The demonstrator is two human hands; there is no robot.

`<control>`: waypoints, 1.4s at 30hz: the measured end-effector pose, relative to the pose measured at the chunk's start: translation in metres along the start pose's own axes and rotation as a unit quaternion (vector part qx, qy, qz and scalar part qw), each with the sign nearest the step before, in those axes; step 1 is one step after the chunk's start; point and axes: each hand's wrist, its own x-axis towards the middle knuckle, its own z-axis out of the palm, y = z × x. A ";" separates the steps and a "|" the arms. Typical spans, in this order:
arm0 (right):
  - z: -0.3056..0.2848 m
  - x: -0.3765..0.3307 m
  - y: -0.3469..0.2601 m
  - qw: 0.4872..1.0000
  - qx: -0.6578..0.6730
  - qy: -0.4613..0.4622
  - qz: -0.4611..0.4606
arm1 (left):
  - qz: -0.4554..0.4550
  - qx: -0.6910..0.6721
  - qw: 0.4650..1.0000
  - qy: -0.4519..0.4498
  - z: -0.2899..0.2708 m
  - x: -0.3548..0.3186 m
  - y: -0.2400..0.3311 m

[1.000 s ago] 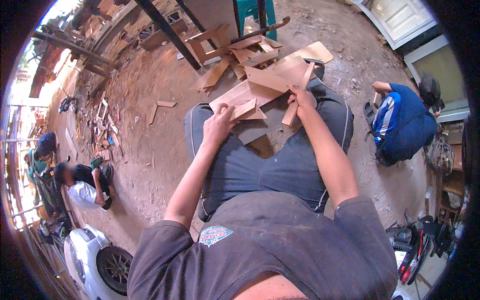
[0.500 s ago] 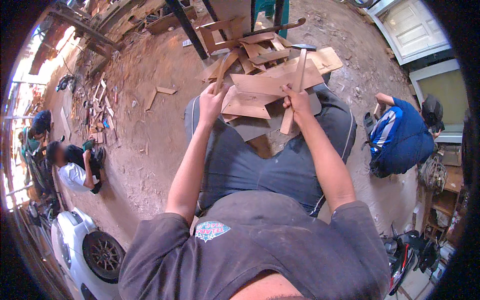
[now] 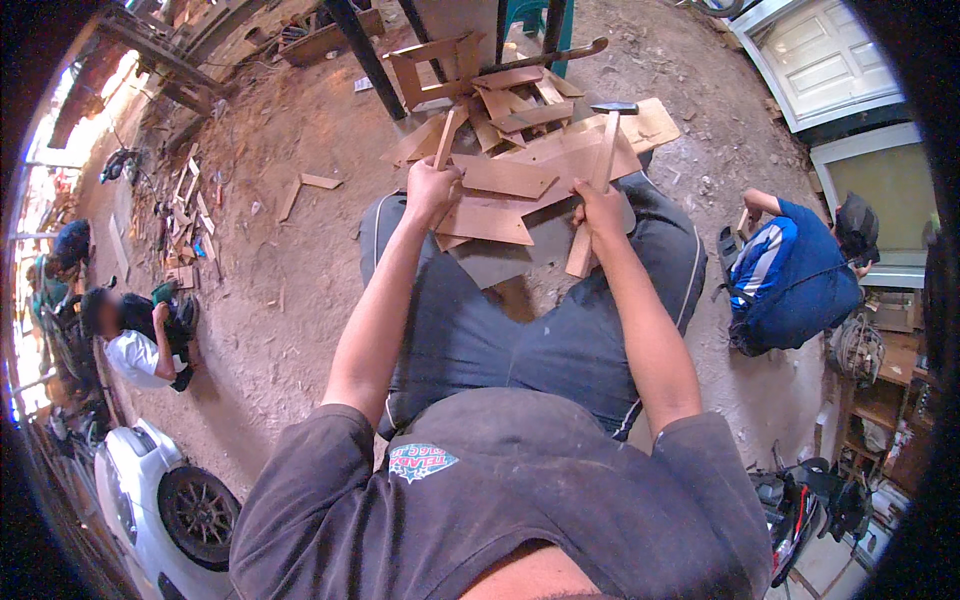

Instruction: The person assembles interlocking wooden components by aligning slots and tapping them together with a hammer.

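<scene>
On the lap, the right hand (image 3: 598, 208) is clamped on a wooden-handled hammer (image 3: 600, 165), its head raised. The left hand (image 3: 432, 185) grips a narrow wooden strip (image 3: 447, 137) above flat brown plywood pieces (image 3: 500, 195). Beyond lies a heap of wood offcuts (image 3: 500, 95) on the dirt floor (image 3: 270, 280).

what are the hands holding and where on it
Right hand grips a wooden-handled hammer around the middle of its handle. Left hand pinches a thin wooden strip at its lower end.
</scene>
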 end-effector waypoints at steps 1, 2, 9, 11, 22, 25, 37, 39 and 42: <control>-0.005 0.001 -0.003 1.000 -0.003 -0.003 0.000 | 0.011 0.040 0.999 0.011 -0.001 0.001 0.000; -0.008 0.002 -0.006 1.000 -0.007 -0.008 0.000 | 0.022 0.079 0.996 0.022 -0.003 0.001 0.000; -0.028 0.008 -0.015 1.000 -0.005 0.001 0.009 | 0.131 0.206 0.961 0.128 -0.008 -0.060 0.044; -0.020 0.007 -0.014 1.000 -0.006 -0.020 0.006 | 0.170 0.224 0.953 0.113 -0.013 -0.070 -0.001; -0.005 0.004 -0.002 0.998 -0.029 -0.053 0.036 | 0.057 -0.007 0.998 0.039 -0.027 -0.089 -0.017; -0.007 0.004 -0.003 0.998 -0.020 -0.058 0.033 | 0.078 -0.057 0.995 0.016 -0.030 -0.085 -0.019; -0.015 0.014 -0.001 0.997 -0.049 -0.034 0.055 | 0.064 -0.143 0.986 0.053 -0.021 -0.066 -0.051; -0.014 0.019 0.002 0.996 -0.055 -0.038 0.054 | 0.080 -0.149 0.983 0.064 -0.021 -0.065 -0.056; -0.015 0.026 0.010 0.986 -0.150 -0.037 0.063 | 0.094 -0.157 0.980 0.073 -0.019 -0.065 -0.057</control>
